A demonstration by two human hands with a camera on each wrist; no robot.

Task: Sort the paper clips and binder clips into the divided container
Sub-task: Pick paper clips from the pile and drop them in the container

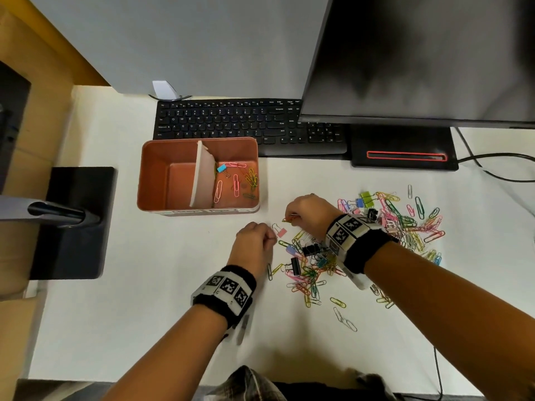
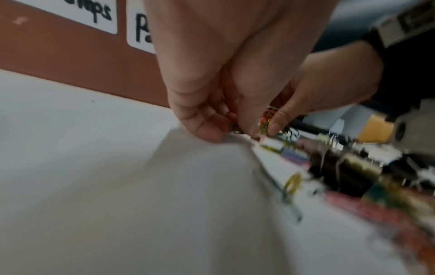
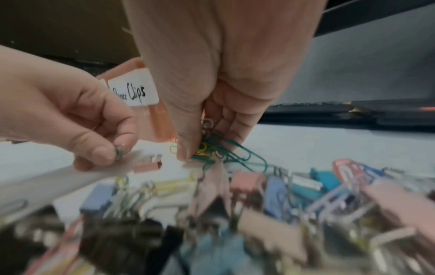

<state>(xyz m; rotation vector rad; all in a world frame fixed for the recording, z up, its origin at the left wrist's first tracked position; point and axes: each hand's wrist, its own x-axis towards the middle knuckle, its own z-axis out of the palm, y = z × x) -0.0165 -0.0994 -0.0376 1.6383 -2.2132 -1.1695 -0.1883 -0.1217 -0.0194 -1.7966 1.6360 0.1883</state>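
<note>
The copper divided container [image 1: 150, 169] stands left of centre, with a white divider [image 1: 202, 172] across it. Its right compartment holds several paper clips [image 1: 236, 183] and one blue binder clip [image 1: 221, 168]; the left compartment is bare. A mixed pile of clips [image 1: 399, 224] spreads over the table to the right. My right hand [image 1: 292, 219] pinches a bunch of green, yellow and red paper clips [image 3: 212, 148] just above the pile's left edge. My left hand [image 1: 272, 238] sits low beside it, thumb and finger pinching a small greyish clip [image 3: 118, 153]. A pink binder clip [image 1: 280, 232] lies right by those fingertips.
A black keyboard [image 1: 249, 125] lies behind the container, under a dark monitor [image 1: 419, 59] on its stand [image 1: 402, 151]. A black monitor base [image 1: 78, 221] occupies the left. Cables [image 1: 492, 163] run at the far right. White labels [image 2: 94, 14] mark the container's front wall.
</note>
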